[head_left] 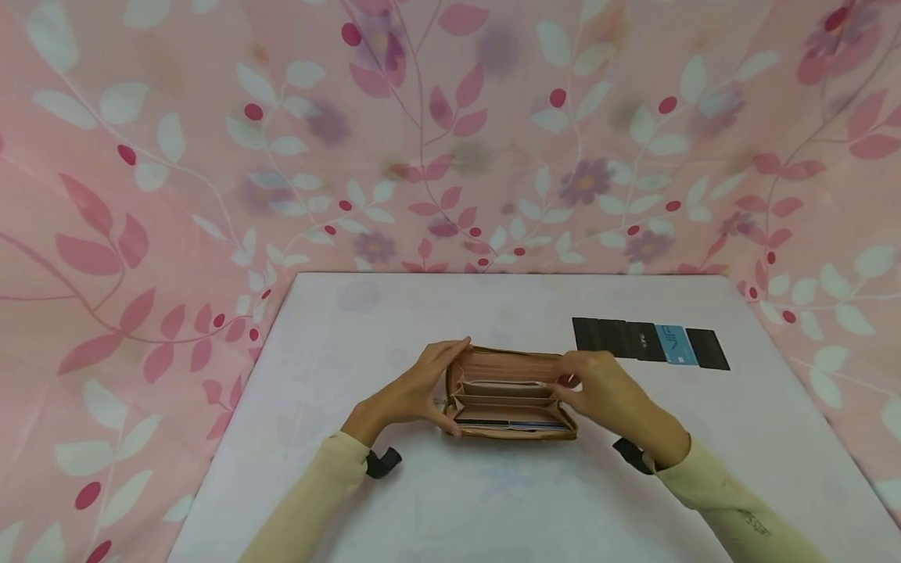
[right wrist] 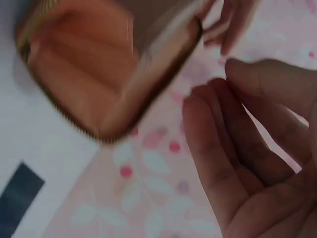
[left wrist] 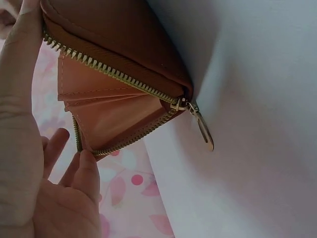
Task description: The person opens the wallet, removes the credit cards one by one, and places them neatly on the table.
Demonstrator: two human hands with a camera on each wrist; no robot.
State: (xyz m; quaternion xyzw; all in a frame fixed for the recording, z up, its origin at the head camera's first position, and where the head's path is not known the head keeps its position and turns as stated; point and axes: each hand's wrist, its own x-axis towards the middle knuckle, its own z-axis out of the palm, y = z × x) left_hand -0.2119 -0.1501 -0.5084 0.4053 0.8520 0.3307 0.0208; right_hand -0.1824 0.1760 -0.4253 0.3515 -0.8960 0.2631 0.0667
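Note:
A brown zip-around wallet (head_left: 510, 414) stands unzipped, its pleated tan compartments facing up. My left hand (head_left: 415, 387) holds its left end, thumb at the near edge and fingers at the far edge. A gold zipper pull (left wrist: 204, 130) hangs at one end of the zip in the left wrist view. Thin card edges (head_left: 510, 425) show in the nearest compartment. My right hand (head_left: 611, 389) is at the wallet's right end. In the right wrist view its fingers are loosely bent, thumb near the fingertips, nothing seen between them, with a gap to the wallet.
Several black cards (head_left: 611, 336) and a blue card (head_left: 676, 345) lie in an overlapping row at the back right of the white table (head_left: 493, 500). Pink floral cloth (head_left: 450, 156) rises behind the table and along its sides.

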